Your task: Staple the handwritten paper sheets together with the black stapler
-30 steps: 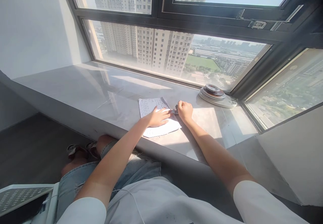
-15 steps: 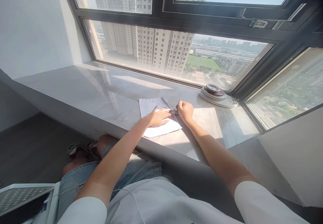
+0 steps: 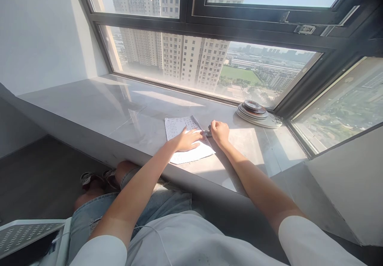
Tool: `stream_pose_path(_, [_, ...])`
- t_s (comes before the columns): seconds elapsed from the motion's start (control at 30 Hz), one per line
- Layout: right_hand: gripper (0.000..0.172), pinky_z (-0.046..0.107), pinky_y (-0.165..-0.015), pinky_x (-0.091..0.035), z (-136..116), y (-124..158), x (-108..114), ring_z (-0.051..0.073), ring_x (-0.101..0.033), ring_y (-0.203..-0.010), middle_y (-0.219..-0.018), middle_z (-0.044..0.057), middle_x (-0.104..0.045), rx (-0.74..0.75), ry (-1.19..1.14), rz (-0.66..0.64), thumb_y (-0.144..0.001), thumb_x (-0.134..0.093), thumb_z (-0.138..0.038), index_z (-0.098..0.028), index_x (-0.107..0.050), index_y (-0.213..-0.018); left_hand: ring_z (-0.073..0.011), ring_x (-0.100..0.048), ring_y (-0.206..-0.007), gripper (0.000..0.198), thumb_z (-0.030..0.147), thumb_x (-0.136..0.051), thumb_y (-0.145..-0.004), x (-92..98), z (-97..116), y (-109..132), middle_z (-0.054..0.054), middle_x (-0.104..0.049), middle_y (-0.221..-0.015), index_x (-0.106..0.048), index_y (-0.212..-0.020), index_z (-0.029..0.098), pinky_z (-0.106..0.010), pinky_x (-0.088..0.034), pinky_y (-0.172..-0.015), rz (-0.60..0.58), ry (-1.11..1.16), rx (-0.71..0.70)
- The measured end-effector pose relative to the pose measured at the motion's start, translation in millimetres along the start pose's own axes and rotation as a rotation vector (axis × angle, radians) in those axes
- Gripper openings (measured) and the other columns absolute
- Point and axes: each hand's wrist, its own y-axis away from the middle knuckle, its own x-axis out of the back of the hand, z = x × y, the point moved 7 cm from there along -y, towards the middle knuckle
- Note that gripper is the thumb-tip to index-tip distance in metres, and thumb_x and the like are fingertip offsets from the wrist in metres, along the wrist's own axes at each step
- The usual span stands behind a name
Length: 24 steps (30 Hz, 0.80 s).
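White sheets of paper (image 3: pixel 196 156) with rows of dark marks lie on the grey sill. My left hand (image 3: pixel 187 140) rests flat on them, fingers spread toward their right edge. Just right of that edge, my right hand (image 3: pixel 220 132) is closed in a fist around a small dark metal object (image 3: pixel 207 133). Most of this object is hidden by the fingers, so its kind cannot be made out. A thin grey strip (image 3: pixel 196 120), like a pen, lies along the paper's upper right edge.
A stack of plates (image 3: pixel 254 114) stands at the sill's right, by the window frame (image 3: pixel 215 26). The sill's front edge (image 3: pixel 98 148) runs close to my legs. At lower left is a white perforated object (image 3: pixel 32 234) with a white cable (image 3: pixel 155 230) near it.
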Motion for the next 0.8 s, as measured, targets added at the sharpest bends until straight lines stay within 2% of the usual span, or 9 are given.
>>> stream_pose_path(0.17, [0.054,0.030,-0.062,-0.030,-0.6,-0.5,0.2,0.017,-0.046,-0.056,-0.054,0.005,-0.056,0.026,-0.009,0.001,-0.099,-0.029,-0.030,-0.021,-0.050,-0.051,-0.0286,-0.014,-0.157,0.053,0.039,-0.032,-0.103,-2.8,-1.1,-1.1,-0.001,-0.026,-0.168,-0.038,-0.154,0.027,-0.061,-0.009,-0.125,-0.012,-0.015,-0.003])
stream_pose_path(0.33, [0.054,0.030,-0.062,-0.029,-0.4,-0.1,2.3,0.016,-0.042,-0.053,-0.050,0.004,-0.052,0.024,-0.044,0.011,-0.099,-0.029,-0.030,-0.022,-0.041,-0.047,-0.0276,-0.012,-0.157,0.056,0.040,-0.031,-0.103,-5.3,-3.3,-1.6,-0.001,-0.024,-0.169,-0.032,-0.158,0.028,-0.059,-0.005,-0.126,-0.010,-0.007,-0.005])
stream_pose_path(0.47, [0.055,0.032,-0.061,-0.028,4.7,-1.2,15.3,0.016,-0.038,-0.051,-0.047,0.003,-0.047,-0.031,-0.041,0.082,-0.099,-0.027,-0.028,-0.023,-0.035,-0.045,-0.0274,-0.014,-0.157,0.054,0.041,-0.031,-0.104,-5.7,-3.7,-1.7,0.001,-0.023,-0.169,-0.035,-0.157,0.031,-0.057,-0.002,-0.126,-0.001,-0.022,-0.013])
stream_pose_path(0.6, [0.057,0.032,-0.062,-0.029,11.0,-1.7,32.1,0.017,-0.041,-0.052,-0.050,0.004,-0.049,-0.087,-0.106,0.184,-0.103,-0.019,-0.030,-0.023,-0.038,-0.049,-0.0293,-0.017,-0.156,0.052,0.041,-0.033,-0.104,-4.9,-1.5,-2.8,0.002,-0.024,-0.169,-0.038,-0.156,0.032,-0.059,-0.005,-0.125,0.004,-0.027,-0.016])
stream_pose_path(0.7, [0.059,0.032,-0.071,-0.034,-1.7,3.8,37.7,0.018,-0.049,-0.059,-0.058,0.004,-0.057,0.051,-0.200,0.219,-0.104,-0.013,-0.033,-0.023,-0.045,-0.055,-0.0285,-0.022,-0.154,0.050,0.035,-0.035,-0.104,-3.8,-1.9,-3.9,0.000,-0.031,-0.167,-0.042,-0.153,0.031,-0.058,-0.012,-0.125,0.046,-0.015,-0.013])
stream_pose_path(0.8, [0.061,0.033,-0.078,-0.036,-29.8,17.4,33.7,0.018,-0.052,-0.066,-0.065,0.004,-0.060,0.283,-0.282,0.149,-0.105,-0.010,-0.035,-0.022,-0.049,-0.061,-0.0229,-0.043,-0.142,0.048,0.020,-0.031,-0.102,3.7,-6.8,-2.7,-0.002,-0.050,-0.154,-0.048,-0.146,0.028,-0.047,-0.028,-0.120,0.187,0.075,-0.007])
